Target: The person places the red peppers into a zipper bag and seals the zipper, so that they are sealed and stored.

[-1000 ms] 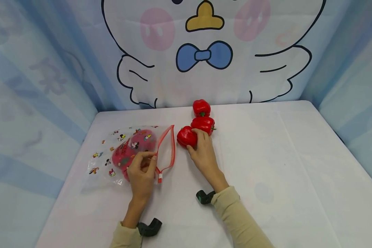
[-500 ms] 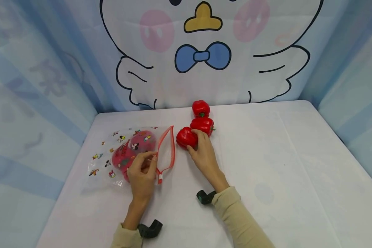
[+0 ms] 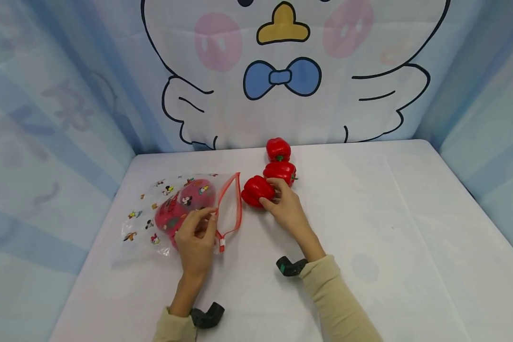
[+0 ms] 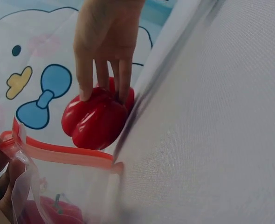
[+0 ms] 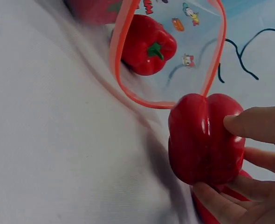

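In the head view my left hand (image 3: pixel 196 244) pinches the near side of the red zip rim of a clear cartoon-print plastic bag (image 3: pixel 239 202). The bag lies on its side, its mouth spread open to the right. Red bell peppers (image 3: pixel 198 192) show through the film; one pepper (image 5: pixel 149 44) with a green stem lies inside the mouth in the right wrist view. My right hand (image 3: pixel 289 209) grips another red bell pepper (image 3: pixel 256 191) between thumb and fingers, just right of the mouth. Its lobed end faces the bag.
Two more red bell peppers, one lying sideways (image 3: pixel 280 172) and one farther back (image 3: pixel 278 149), sit behind the right hand. A white cloth covers the table (image 3: pixel 389 228). A printed curtain (image 3: pixel 282 121) hangs along its back edge. Black wrist devices (image 3: pixel 208 316) are at both sleeves.
The right hand has turned the pepper in its grip and brought it slightly left toward the bag mouth, while its wrist swung right. The left hand and bag have stayed put.
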